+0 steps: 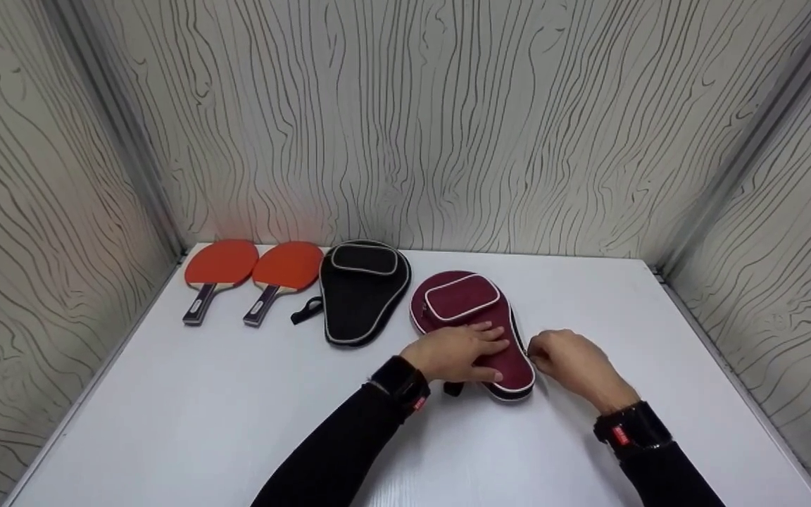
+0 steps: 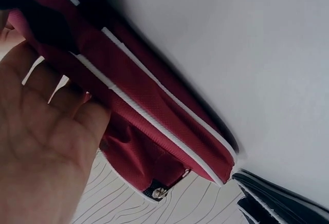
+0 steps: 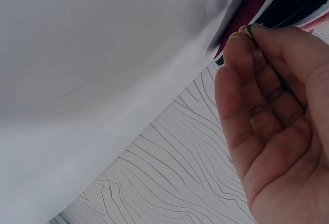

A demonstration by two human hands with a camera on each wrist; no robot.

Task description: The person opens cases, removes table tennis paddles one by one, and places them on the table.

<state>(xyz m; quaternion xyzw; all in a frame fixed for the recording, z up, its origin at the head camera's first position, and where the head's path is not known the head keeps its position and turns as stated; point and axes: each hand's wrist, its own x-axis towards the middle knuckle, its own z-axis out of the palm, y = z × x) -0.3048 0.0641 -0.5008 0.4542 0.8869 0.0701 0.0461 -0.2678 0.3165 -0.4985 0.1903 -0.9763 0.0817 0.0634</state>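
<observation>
A maroon table tennis paddle case [image 1: 456,299] with white piping lies on the white table, its narrow end toward the person. My left hand [image 1: 458,352] rests on its lower half with fingers spread out. In the left wrist view the case's side [image 2: 149,98] and the left palm [image 2: 46,136] show. At the case's right edge my right hand [image 1: 571,362] pinches a small zipper pull [image 3: 250,30] between thumb and forefinger. Part of the case's front is hidden under the left hand.
Left of the maroon case lies a black paddle case [image 1: 360,303] with a wrist strap [image 1: 308,310]. Farther left are two red table tennis paddles, one paddle [image 1: 222,264] at the far left and another paddle [image 1: 289,266] beside it. Patterned wall panels [image 1: 405,127] enclose the table [image 1: 236,415].
</observation>
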